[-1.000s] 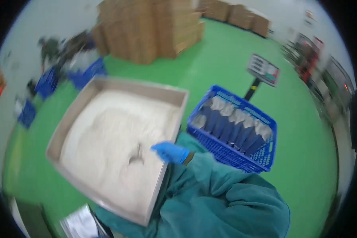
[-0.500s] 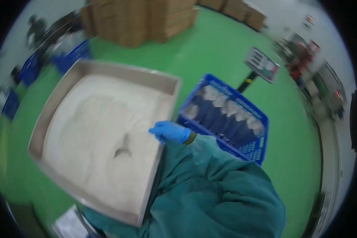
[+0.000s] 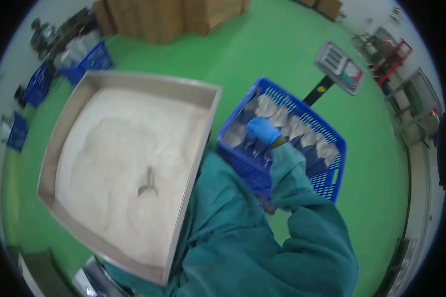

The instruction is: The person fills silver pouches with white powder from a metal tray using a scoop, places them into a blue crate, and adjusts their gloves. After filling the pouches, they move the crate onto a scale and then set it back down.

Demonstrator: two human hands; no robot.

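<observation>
The tray (image 3: 151, 83) is wide and metal, with raised walls, and white powder (image 3: 115, 148) covers its bottom. A scoop (image 3: 147, 185) lies partly sunk in the powder, nearer the tray's near end. Just to the right of the tray is a blue basket (image 3: 243, 167) holding a row of dark blue bags (image 3: 248, 119) with pale, gathered tops. The right hand (image 3: 262, 130), in a blue glove, reaches down into the basket at the side nearer the tray, among the bags; its fingers are bent, but whether they are closed on a bag I cannot tell. The left hand is out of view. Beyond the basket and to the right of the tray, a display (image 3: 339, 68) stands on a dark post (image 3: 318, 91). Behind the tray are tall brown boxes (image 3: 158, 21), and beyond its far left corner more blue baskets (image 3: 95, 60) and a person (image 3: 41, 37).
</observation>
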